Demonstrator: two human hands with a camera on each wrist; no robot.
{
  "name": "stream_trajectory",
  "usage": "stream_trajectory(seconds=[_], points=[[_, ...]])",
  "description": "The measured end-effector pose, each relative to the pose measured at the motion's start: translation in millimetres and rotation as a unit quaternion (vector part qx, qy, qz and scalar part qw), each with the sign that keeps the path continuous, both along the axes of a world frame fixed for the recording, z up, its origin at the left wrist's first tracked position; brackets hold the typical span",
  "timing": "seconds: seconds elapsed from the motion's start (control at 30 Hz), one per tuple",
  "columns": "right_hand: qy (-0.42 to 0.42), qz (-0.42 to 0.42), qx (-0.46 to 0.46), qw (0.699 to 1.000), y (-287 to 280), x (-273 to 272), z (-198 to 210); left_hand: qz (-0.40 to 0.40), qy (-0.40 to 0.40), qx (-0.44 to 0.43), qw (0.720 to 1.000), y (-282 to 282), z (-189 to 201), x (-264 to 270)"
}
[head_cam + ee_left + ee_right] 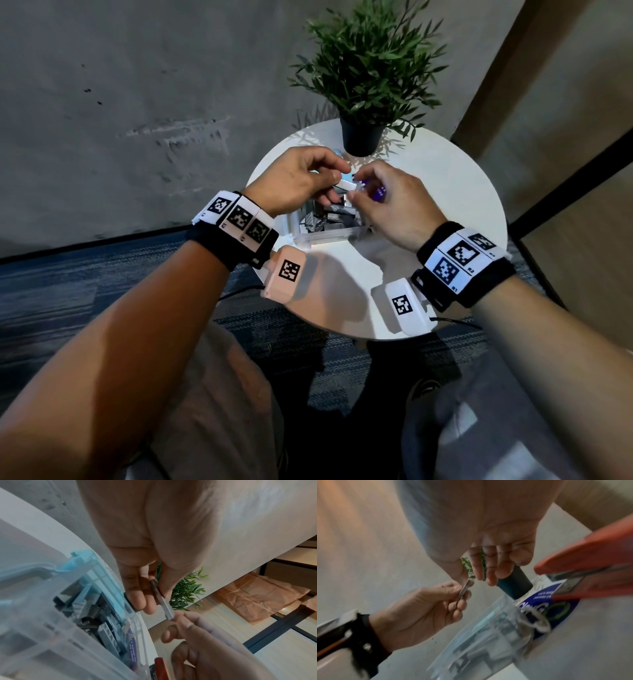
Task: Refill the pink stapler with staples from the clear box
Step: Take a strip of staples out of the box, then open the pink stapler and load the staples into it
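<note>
Presently, at frame centre above the clear box (322, 224), the left hand (294, 185) and right hand (394, 209) pinch opposite ends of one staple strip (163, 601), light, stiff but easily snapped, so grip its flat sides.

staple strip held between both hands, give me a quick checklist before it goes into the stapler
1. Silver staple strip pinched by left hand: ok.
2. Right hand fingertips on the strip's free end: ok.
3. Strip lifted out of the clear plastic box: ok.
4. Pink-red stapler lying open on the white round table: ok.
5. Stapler's channel empty: cannot tell.
6. Strip legs facing down: cannot tell.
</note>
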State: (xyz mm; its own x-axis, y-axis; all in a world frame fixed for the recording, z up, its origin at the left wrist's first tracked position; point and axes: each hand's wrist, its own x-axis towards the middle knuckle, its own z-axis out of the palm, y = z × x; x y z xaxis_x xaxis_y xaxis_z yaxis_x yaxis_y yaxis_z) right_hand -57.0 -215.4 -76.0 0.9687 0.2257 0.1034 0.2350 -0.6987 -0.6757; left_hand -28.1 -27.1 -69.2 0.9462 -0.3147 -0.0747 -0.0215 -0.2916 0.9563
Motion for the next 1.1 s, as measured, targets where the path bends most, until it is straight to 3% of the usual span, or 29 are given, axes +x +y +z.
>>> stream_trajectory(seconds=[0.13,0.23,0.37,0.63,0.8,0.97,1.1], points=[[-0.013,-0.065,-0.127,0.990,-29,7,10,0.013,-0.007,0.052,0.999,-1,0,2],[0.063,-0.094,-0.243,0.963,-55,10,8,0.013,0.010,0.069,0.998,-3,-2,0],[0.145,-0.075,-0.311,0.936,-67,5,-6,0.028,0.020,0.093,0.995,-7,-2,1],[0.121,-0.048,-0.224,0.966,-57,-4,-1,0.069,0.067,0.090,0.991,-16,-5,1],[0.092,-0.037,-0.123,0.987,-50,-12,19,0.028,0.079,0.091,0.992,-25,-6,-5],[0.069,-0.025,-0.086,0.994,-45,-13,21,-0.026,0.090,-0.041,0.995,-38,2,-17],[0.037,-0.004,-0.088,0.995,-41,-12,19,-0.034,0.086,-0.066,0.994,-40,1,-16]])
